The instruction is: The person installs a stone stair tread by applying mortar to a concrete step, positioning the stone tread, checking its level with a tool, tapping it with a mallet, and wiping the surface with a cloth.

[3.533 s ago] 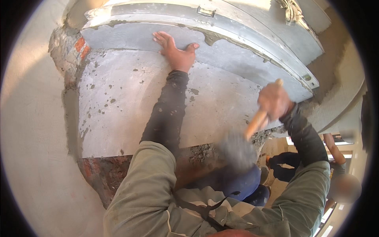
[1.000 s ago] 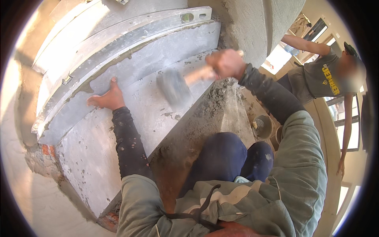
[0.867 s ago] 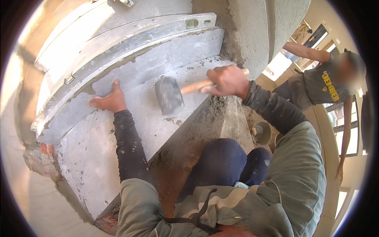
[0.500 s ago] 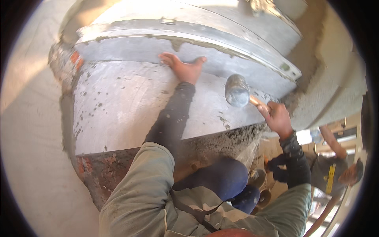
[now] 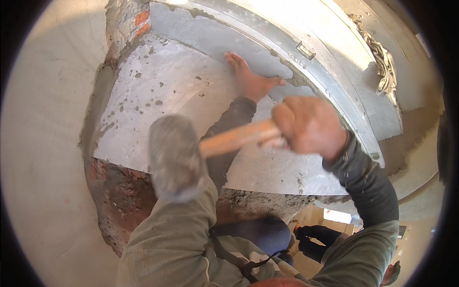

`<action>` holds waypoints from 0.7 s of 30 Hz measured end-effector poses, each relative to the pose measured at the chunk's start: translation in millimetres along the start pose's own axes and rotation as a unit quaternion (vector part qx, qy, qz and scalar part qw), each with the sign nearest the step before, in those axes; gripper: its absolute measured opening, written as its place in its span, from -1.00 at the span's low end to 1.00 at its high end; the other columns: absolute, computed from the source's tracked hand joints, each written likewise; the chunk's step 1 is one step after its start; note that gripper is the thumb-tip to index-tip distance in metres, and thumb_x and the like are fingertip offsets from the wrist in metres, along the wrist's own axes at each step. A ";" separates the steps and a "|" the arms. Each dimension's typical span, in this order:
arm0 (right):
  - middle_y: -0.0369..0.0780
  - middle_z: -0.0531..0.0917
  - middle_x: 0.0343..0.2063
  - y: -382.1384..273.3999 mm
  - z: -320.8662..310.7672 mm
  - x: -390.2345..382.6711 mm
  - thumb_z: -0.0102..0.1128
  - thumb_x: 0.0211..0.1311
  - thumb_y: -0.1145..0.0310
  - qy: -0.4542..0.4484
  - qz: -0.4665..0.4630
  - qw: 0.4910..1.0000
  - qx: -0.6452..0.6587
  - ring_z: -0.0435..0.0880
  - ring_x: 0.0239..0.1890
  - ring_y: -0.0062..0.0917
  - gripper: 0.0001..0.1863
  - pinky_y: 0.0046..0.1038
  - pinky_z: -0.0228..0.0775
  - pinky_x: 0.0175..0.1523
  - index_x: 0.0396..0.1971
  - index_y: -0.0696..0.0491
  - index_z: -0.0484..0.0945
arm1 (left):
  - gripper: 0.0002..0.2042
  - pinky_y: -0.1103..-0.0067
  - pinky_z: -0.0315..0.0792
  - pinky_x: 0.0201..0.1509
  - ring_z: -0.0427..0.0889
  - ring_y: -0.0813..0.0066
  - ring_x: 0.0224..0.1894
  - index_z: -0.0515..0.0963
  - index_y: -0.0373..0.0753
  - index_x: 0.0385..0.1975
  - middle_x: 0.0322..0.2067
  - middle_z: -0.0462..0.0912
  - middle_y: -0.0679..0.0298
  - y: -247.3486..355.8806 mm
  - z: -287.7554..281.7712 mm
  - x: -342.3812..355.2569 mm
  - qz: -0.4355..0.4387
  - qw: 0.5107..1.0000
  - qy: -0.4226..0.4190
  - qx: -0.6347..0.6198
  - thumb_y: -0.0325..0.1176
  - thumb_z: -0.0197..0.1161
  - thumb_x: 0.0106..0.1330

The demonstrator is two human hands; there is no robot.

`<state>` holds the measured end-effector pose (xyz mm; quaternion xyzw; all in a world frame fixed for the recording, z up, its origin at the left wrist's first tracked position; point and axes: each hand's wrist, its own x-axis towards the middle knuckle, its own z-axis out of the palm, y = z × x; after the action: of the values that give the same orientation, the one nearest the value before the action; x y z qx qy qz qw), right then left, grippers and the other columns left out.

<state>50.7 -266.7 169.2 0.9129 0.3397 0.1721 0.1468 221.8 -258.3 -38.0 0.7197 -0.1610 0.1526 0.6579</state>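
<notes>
My left hand (image 5: 251, 79) rests with spread fingers against the upright grey slab (image 5: 215, 33), where it meets the pale, mortar-spotted tread slab (image 5: 162, 71). Fist closed, my right hand (image 5: 311, 124) grips the wooden handle of a mallet (image 5: 174, 155); its large dark head, blurred by motion, hangs in front of my left forearm, hiding part of it and the tread. A metal level (image 5: 334, 86) lies along the upper edge of the upright slab, beside squeezed-out mortar.
Higher steps (image 5: 373, 105) with a crumpled rag (image 5: 385, 69) rise at upper right. A plastered wall (image 5: 48, 143) borders the left, with exposed brick (image 5: 141, 21) at the corner. Rough rubble (image 5: 119, 201) lies below the tread. A co-worker's legs (image 5: 320, 239) show at lower right.
The mallet has swung from right of my left hand to lower left, nearer the camera. My left hand stays on the upright slab. The view has shifted, and less of the co-worker shows.
</notes>
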 end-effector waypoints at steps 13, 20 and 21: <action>-0.15 0.52 -0.66 70.3 50.1 50.9 0.09 0.38 -0.20 -0.064 0.058 0.996 0.030 0.60 -0.64 -0.28 -0.44 -0.27 0.49 -0.52 -0.48 0.06 0.45 | 0.33 0.13 -0.17 0.62 -0.25 -0.29 0.56 -0.19 -0.60 0.45 0.47 -0.22 -0.44 17.5 -9.7 -0.1 -0.116 0.992 -0.053 -0.016 0.16 0.57 -0.06; -0.16 0.55 -0.67 31.3 63.4 104.4 0.06 0.39 -0.21 -0.040 -0.009 0.998 0.048 0.64 -0.59 -0.23 -0.40 -0.26 0.47 -0.51 -0.41 0.13 0.46 | 0.17 0.02 -0.22 0.60 -0.29 -0.34 0.56 -0.13 -0.53 0.41 0.45 -0.25 -0.49 -22.6 -14.1 9.6 -0.037 0.999 -0.003 0.028 0.12 0.48 0.05; -0.16 0.54 -0.68 48.3 69.4 95.1 0.08 0.37 -0.22 -0.049 -0.004 0.998 0.042 0.64 -0.59 -0.23 -0.40 -0.25 0.47 -0.51 -0.40 0.13 0.47 | 0.10 0.02 -0.19 0.60 -0.28 -0.36 0.55 -0.06 -0.50 0.38 0.45 -0.22 -0.50 -14.1 -11.4 9.1 -0.035 0.999 -0.011 0.014 0.09 0.49 0.06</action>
<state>174.5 -248.6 145.8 0.9244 0.3426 0.1117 0.1252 236.1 -246.1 -45.7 0.7354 -0.1408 0.1239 0.6511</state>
